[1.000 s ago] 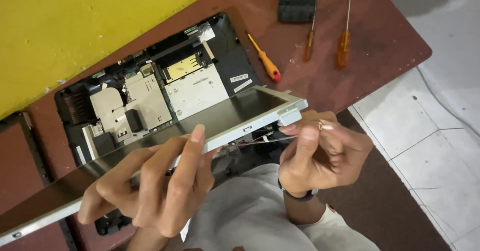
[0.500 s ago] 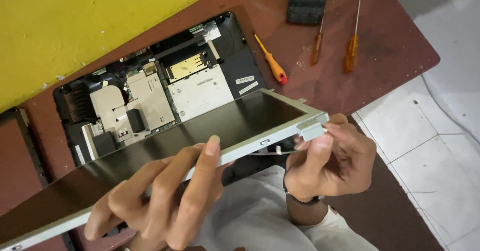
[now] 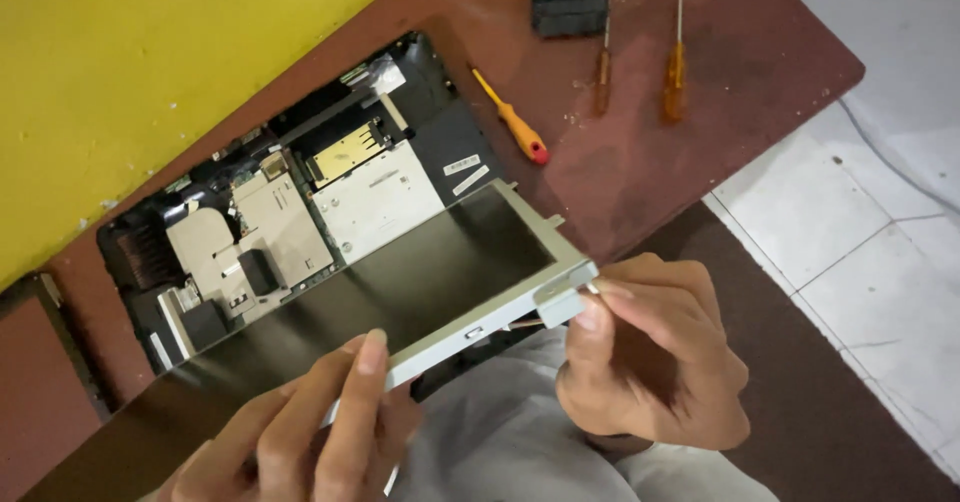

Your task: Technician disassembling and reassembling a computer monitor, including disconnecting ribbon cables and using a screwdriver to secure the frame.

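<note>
Both hands hold the flat display panel (image 3: 400,292) above the opened laptop base (image 3: 290,212) — left hand (image 3: 300,442) gripping its edge, right hand (image 3: 650,362) pinching the corner bracket (image 3: 565,297).

The scene was lit softly and evenly, bright enough to read colours well, with no hard-edged shadows anywhere. The yellow wall (image 3: 150,72) at the far left was strongly saturated and evenly bright. The white floor tiles (image 3: 870,222) on the right were pale and close to washed out. The flat panel (image 3: 400,282) carried a dull, broad sheen across its dark face and no sharp glare. The left hand (image 3: 300,432), near the bottom edge, looked soft and slightly blurred, while the right hand (image 3: 650,362) was crisper. The far screwdrivers (image 3: 640,72) were a little soft. A faint shadow lay under the panel on the open laptop (image 3: 290,222).
</note>
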